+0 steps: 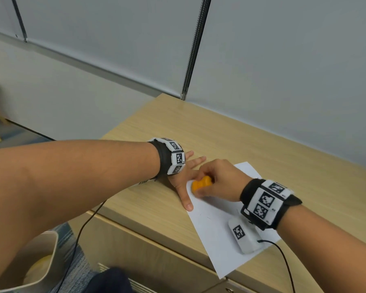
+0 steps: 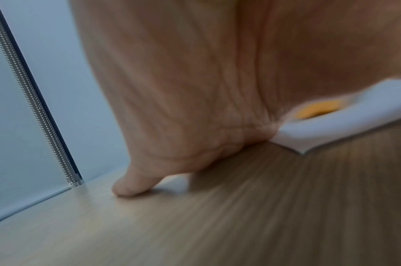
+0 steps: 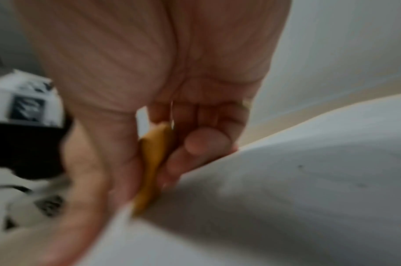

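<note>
Left hand (image 1: pixel 182 175): flat on the worktop (image 1: pixel 241 140), fingers straight and spread, thumb at the paper's (image 1: pixel 218 246) left edge.
Right hand (image 1: pixel 222 180): fingers clamped on the eraser (image 1: pixel 201 183).
Eraser: orange, pressed onto the paper's far left corner, beside the left hand.

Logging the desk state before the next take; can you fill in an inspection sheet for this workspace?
Surface: wooden desk top, light grain, drawer fronts below.
Job's things: orange eraser on a white sheet of paper with a few faint marks.
Clutter: white tagged box resting on the sheet's near part.
Grippers: left hand flat, holding down the sheet's left edge; right hand pinches the eraser against the sheet.
Cables: black cable leaves the box; second black cable hangs over the desk's front edge.
Surroundings: grey wall panels behind; beige container on the floor, lower left.
</note>
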Available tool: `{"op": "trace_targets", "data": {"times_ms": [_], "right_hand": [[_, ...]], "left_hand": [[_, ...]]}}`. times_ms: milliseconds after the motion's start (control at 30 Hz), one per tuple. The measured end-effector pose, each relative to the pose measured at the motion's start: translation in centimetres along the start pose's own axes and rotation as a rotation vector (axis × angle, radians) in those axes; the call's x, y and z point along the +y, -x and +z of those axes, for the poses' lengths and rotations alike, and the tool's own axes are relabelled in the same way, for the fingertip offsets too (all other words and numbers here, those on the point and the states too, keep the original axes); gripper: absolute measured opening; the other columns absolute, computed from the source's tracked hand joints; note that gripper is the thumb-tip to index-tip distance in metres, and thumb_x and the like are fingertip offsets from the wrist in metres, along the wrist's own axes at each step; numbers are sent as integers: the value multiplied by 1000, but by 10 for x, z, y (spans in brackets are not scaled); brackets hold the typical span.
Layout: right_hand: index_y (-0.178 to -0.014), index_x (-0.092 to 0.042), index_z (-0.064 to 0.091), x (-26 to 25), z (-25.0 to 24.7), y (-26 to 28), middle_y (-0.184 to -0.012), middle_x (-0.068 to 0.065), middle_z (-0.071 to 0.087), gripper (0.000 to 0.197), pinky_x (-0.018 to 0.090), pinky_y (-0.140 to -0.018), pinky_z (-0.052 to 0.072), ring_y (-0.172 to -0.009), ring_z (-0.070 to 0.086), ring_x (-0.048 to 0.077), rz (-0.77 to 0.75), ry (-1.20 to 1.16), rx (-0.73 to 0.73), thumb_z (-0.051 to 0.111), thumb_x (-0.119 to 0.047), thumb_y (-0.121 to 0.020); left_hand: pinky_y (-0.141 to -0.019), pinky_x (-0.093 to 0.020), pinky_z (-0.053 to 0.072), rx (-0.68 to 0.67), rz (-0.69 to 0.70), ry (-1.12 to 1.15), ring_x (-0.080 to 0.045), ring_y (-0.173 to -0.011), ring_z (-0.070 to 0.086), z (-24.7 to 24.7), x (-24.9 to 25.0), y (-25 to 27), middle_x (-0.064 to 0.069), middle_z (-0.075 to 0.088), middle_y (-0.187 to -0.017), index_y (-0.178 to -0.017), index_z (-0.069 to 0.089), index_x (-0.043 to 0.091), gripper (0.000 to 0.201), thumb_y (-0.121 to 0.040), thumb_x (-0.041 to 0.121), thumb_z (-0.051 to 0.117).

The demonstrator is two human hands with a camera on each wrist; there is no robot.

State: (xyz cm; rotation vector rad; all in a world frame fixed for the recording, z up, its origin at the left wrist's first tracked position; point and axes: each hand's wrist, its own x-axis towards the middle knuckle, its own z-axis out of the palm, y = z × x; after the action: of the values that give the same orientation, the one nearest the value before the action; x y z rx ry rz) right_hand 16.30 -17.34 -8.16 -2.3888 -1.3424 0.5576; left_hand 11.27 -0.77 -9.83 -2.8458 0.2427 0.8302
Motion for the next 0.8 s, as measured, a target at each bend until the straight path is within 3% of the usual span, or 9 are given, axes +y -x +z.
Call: {"op": "trace_targets", "data": {"times_ms": [67,100,167,267,367,533,700,800], "right_hand": [[-84,-23,75,-1,-2,7,-79,8,73,24,36,-68,55,-65,62,10,-9,-90,-224,91,-35,-72],[-87,-22,76,2,-6,10,-83,9,75,26,38,-70,57,-65,64,12,8,-89,-248,92,-36,-72],[-86,-23,75,14,-18,9,-83,7,75,25,35,-68,56,-62,65,10,66,-10,-148,91,-37,-72],[-86,-25,70,33,-28,9,-82,3,73,25,31,-64,57,-57,65,10,167,77,24,88,-38,-75],[-98,-15,67,51,-26,17,-82,12,74,28,32,-65,61,-60,68,15,250,-183,-36,85,-28,-82],[-106,-10,62,62,-23,21,-73,6,66,31,34,-72,52,-66,59,19,266,-275,-52,77,-31,-91],[-105,-18,63,60,-17,24,-80,0,65,28,33,-75,51,-71,59,16,264,-253,-7,77,-37,-89],[-96,-29,65,60,-15,29,-91,-3,66,26,36,-83,53,-80,60,14,214,-235,-22,81,-43,-82]], "left_hand": [[-114,-66,-8,-10,-13,24,-42,-140,-38,-1,-1,3,-3,-45,-153,-143,-18,63,131,-42,99,56],[-115,-67,-8,-7,-19,47,-41,-140,-37,0,-1,3,-1,-45,-153,-142,-20,62,129,-47,95,61],[-115,-64,-13,7,-10,75,-39,-141,-37,-2,1,6,-2,-43,-154,-143,-26,58,131,-57,86,68],[-114,-65,-12,20,-10,77,-41,-142,-34,-2,2,7,-1,-41,-156,-141,-30,57,135,-53,87,68],[-113,-66,-9,2,-33,84,-42,-143,-32,-2,1,8,1,-41,-156,-142,-28,57,133,-56,86,68],[-113,-66,-8,-12,-37,93,-40,-143,-33,-4,3,13,3,-42,-156,-141,-29,59,133,-55,87,68],[-114,-64,-7,-3,-50,83,-40,-145,-30,-7,11,23,1,-38,-158,-147,-25,53,133,-58,87,67],[-113,-66,-6,-39,-52,104,-38,-147,-27,-6,16,33,4,-35,-159,-148,-23,53,127,-59,91,59]]}}
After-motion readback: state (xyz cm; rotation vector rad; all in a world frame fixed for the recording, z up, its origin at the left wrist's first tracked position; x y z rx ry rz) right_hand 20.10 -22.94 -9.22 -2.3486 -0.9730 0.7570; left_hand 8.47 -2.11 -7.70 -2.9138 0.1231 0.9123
